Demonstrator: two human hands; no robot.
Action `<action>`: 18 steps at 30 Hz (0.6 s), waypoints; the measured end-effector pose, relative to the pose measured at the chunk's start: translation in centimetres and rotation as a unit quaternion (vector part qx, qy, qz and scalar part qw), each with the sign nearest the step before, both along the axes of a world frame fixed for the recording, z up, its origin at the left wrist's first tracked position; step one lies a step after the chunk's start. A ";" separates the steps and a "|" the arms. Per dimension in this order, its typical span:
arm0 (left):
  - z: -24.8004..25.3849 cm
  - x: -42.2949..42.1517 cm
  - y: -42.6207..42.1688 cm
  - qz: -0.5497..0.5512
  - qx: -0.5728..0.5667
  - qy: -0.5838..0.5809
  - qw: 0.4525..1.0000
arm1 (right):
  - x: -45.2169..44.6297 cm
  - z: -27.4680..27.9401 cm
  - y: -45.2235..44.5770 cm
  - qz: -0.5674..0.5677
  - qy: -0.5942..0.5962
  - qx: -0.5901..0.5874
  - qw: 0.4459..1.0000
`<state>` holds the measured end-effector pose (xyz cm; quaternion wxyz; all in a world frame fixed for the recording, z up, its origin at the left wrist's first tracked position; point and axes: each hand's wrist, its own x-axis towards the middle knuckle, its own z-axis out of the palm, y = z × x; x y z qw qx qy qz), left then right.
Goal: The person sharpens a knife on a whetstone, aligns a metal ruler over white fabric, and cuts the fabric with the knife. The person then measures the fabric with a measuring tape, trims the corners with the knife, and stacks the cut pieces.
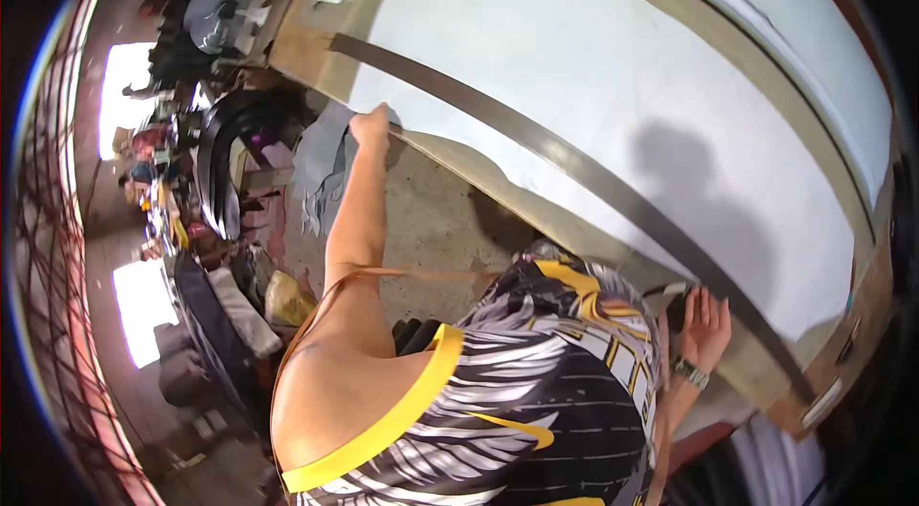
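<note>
A large white sheet [593,56] with wavy, irregular edges is spread over the work table. Across it lies a long, dark, flat strip [536,137], like a metal straightedge, which looks curved in this wide view. My left hand [371,123], on an outstretched arm, is closed at the near edge of the sheet and appears to grip it; the fingertips are hidden. My right hand [706,324] rests by the near side of the strip towards its right end, fingers stretched out, the tips at its edge. A watch [691,373] is on that wrist.
The table's near edge [450,164] runs in front of my body. Grey sheet pieces [321,161] hang or lie beyond my left hand. Bundled materials [230,314] and clutter line the left side. Another pale sheet [814,18] lies past the table's far side. Small items [823,401] sit at the right corner.
</note>
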<state>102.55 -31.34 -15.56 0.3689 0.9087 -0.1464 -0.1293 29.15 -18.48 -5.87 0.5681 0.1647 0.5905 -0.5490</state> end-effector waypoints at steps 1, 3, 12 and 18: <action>1.0 -0.3 0.0 0.024 -0.009 0.008 1.000 | -0.3 -0.5 -0.1 0.010 -0.007 -0.022 1.000; 3.3 -2.7 -1.0 0.055 -0.024 0.039 0.997 | 0.3 0.4 -1.0 -0.017 -0.005 -0.008 1.000; 0.8 6.6 1.3 -0.117 0.009 0.071 0.991 | 0.8 -2.5 -0.7 -0.015 -0.080 -0.006 0.997; -2.3 5.2 0.1 -0.146 -0.040 0.415 0.897 | 1.6 -3.2 -0.8 -0.063 0.014 0.022 0.998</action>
